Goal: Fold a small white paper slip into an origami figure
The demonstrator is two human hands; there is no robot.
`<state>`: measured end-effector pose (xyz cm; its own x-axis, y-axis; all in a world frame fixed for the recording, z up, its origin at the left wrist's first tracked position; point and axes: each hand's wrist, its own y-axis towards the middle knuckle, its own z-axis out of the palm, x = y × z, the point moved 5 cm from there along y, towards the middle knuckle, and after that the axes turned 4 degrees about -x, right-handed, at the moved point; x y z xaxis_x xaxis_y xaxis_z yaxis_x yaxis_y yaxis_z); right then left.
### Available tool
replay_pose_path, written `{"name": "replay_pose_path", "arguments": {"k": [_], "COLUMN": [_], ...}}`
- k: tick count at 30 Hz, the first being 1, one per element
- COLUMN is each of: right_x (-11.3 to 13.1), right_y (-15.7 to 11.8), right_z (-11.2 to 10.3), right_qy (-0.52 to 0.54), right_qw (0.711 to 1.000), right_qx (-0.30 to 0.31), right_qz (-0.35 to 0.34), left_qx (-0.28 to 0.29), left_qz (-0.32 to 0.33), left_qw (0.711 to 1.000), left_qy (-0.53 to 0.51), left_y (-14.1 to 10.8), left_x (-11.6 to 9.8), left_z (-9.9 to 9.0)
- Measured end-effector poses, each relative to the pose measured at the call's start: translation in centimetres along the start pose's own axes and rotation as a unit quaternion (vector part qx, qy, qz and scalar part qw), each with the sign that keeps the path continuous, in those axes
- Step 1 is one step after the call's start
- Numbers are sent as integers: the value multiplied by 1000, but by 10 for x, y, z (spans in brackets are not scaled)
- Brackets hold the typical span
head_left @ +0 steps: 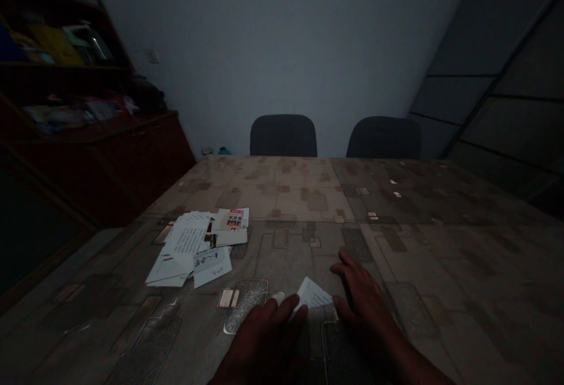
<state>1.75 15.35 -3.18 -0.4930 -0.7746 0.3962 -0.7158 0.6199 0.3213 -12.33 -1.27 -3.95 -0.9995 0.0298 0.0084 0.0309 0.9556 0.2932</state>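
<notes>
A small white paper (314, 293) with a pointed top corner and faint print lies on the patterned table, between my two hands. My left hand (268, 335) rests at the paper's left edge, its fingers close together and its fingertips on the sheet. At the right, my right hand (359, 297) has its thumb by the paper's right corner and its fingers apart, reaching past the paper over the table. A loose pile of printed white papers (187, 238) lies to the left, with a card bearing a red strip and a picture (235, 219) on it.
The patterned tablecloth (291, 191) stretches to the far edge, where two dark chairs (283, 136) (384, 137) stand against the wall. A dark red cabinet (145, 161) with filled shelves is at the left. Large panels (458, 50) lean at the right.
</notes>
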Motion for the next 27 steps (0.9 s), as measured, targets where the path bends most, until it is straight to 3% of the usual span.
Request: {"name": "replay_pose_path", "arguments": {"k": [7,14,18,23,27], "right_x": [12,33,28,11,3], "right_y": [-1,2,1,0,-2], "right_z": [0,4,2,-3,-1], "right_qy": [-4,-21,-14,-27,-42], "right_qw": [997,996,996,997,997], "right_qx": [-74,-77,-76,-66,-37], "right_qz": [9,-39,-47,-12,-47], "left_qx": [27,45,55,30,47], "left_qz": [2,8,-4,-26,-35], "left_qw": [999,999,998,999,998], "left_qy": [-24,-26,-11,-4,7], "left_y": [15,28,18,1,-4], "left_x": [-4,-10,-4,11,19], "left_z": [-13,-27,-19,-14,-19]}}
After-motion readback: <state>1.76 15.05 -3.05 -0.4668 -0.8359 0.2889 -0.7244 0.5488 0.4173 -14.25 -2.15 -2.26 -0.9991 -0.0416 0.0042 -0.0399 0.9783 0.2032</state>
